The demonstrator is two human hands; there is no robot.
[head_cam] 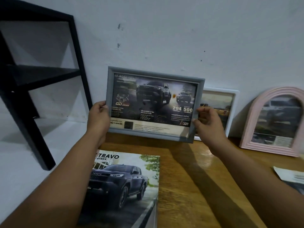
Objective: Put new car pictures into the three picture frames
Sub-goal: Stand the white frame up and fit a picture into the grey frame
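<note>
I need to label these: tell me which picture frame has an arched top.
The pink frame at far right, leaning on the wall; the grey frame and white frame are rectangular.

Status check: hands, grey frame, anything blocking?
Left hand and right hand grip grey frame by its sides, held above table. White frame partly behind it.

The rectangular picture frame (153, 104) is held upright above the table (189, 170), before the wall. Behind it to the right leans a second frame (218, 109), then the arched frame (273, 122). The brochure (125, 186) lies in front, the shelf unit (37, 74) left.
</note>
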